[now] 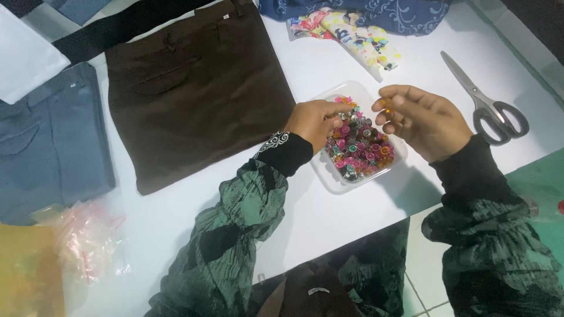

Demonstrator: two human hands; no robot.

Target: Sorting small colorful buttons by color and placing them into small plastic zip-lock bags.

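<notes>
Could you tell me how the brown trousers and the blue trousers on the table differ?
The brown trousers lie fully in view, close to the left hand; the blue trousers sit farther left, cut off by the picture's edge. A white cloth overlaps the blue pair's top; the brown pair is uncovered. Both lie folded flat on the white table.

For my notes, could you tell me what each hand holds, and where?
Right hand pinches a small orange bead at its fingertips; left hand reaches into the bead tray, hold unclear.
</notes>
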